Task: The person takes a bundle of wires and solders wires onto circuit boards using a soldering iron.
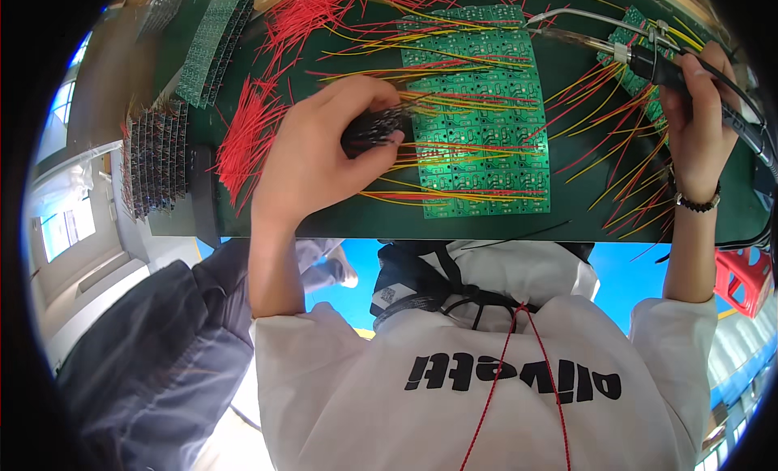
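Observation:
My right hand grips a soldering iron by its black handle. A thin bent metal feed tube runs along the iron, and both tips point left to the upper right corner of a green circuit board panel. Red and yellow wires lie across that panel in rows and stick out past its left edge. Over the panel's left side, my left hand is closed around a dark bundle that looks like short black wires. Motion blurs the bundle, and the fingers partly hide it.
Piles of red wires lie on the dark green table left of the panel. Another wired board is partly behind my right hand. Stacked boards stand at the left edge. A red stool is below right; another person's dark sleeve is lower left.

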The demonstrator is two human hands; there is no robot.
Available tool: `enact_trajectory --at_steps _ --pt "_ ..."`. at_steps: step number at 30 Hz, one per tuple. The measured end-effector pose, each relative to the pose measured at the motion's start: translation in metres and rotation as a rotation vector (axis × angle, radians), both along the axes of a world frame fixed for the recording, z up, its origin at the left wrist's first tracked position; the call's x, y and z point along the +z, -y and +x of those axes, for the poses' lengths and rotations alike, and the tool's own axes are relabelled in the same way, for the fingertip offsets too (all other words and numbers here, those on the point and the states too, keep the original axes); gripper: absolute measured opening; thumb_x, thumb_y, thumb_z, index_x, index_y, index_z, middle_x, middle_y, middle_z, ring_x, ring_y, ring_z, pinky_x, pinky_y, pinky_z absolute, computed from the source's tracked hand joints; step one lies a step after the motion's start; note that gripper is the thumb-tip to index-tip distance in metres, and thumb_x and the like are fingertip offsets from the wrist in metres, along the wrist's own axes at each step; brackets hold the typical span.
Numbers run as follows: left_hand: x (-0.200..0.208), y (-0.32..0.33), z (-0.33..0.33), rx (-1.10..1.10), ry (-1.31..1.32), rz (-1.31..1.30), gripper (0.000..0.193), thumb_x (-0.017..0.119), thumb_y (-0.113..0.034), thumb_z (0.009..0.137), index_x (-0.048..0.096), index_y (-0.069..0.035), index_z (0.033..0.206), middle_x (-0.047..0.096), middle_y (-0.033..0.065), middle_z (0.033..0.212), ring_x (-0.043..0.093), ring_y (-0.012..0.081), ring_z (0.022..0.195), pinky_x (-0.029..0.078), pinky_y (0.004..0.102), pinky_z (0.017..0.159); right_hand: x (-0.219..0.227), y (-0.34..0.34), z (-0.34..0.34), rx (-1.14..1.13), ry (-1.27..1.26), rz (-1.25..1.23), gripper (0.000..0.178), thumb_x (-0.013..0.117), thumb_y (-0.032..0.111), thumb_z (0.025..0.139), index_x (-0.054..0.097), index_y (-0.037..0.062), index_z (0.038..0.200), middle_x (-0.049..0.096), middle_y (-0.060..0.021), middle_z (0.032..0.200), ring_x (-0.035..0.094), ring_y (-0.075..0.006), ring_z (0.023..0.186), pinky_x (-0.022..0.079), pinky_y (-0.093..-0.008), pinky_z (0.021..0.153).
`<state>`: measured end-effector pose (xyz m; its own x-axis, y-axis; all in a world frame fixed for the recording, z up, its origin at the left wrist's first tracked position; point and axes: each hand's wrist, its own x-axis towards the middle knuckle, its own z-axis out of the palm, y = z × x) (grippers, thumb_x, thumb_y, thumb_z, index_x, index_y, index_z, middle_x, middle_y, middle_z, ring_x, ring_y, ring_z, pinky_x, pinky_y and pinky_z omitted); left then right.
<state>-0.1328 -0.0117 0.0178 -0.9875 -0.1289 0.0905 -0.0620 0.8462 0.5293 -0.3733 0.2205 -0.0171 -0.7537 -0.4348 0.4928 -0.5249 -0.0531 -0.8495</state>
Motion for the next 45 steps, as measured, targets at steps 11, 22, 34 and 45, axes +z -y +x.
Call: enact_trajectory --at_steps 11,22,34,45 --pt "-0.027 -0.014 0.013 0.227 -0.146 0.265 0.024 0.058 0.007 0.065 0.051 -0.003 0.086 0.056 0.0085 0.075 0.06 0.0236 0.069 0.048 0.0301 0.064 0.026 0.003 0.017 0.075 0.249 0.085 0.011 0.054 0.015 0.082 0.046 0.0066 0.082 0.048 0.0021 0.072 0.035 0.0 0.047 0.026 -0.0145 0.038" --pt "-0.036 -0.043 0.021 0.231 -0.361 0.045 0.016 0.067 -0.003 0.071 0.059 -0.002 0.085 0.064 0.0098 0.082 0.064 0.0236 0.076 0.051 0.0304 0.066 0.03 0.0 0.028 0.268 0.329 -0.163 0.024 0.059 0.007 0.08 0.036 0.0083 0.073 0.047 -0.0002 0.061 0.046 -0.0044 0.049 0.038 -0.0177 0.044" --pt "-0.031 -0.072 0.005 0.325 -0.29 0.004 0.017 0.066 -0.014 0.076 0.061 -0.003 0.087 0.06 0.012 0.071 0.059 0.0247 0.063 0.047 0.0314 0.058 0.023 -0.001 0.025 0.278 0.288 -0.21 0.022 0.06 0.004 0.079 0.04 0.0066 0.071 0.048 0.0011 0.06 0.043 -0.0029 0.051 0.035 -0.0186 0.045" --pt "-0.035 -0.075 0.004 0.303 -0.381 0.031 0.016 0.066 -0.001 0.067 0.061 -0.003 0.082 0.062 0.0105 0.075 0.063 0.0224 0.067 0.049 0.0295 0.06 0.031 0.01 0.027 0.289 0.342 -0.186 0.027 0.064 0.012 0.08 0.038 0.0104 0.072 0.044 0.0032 0.061 0.043 -0.0029 0.048 0.034 -0.0174 0.041"
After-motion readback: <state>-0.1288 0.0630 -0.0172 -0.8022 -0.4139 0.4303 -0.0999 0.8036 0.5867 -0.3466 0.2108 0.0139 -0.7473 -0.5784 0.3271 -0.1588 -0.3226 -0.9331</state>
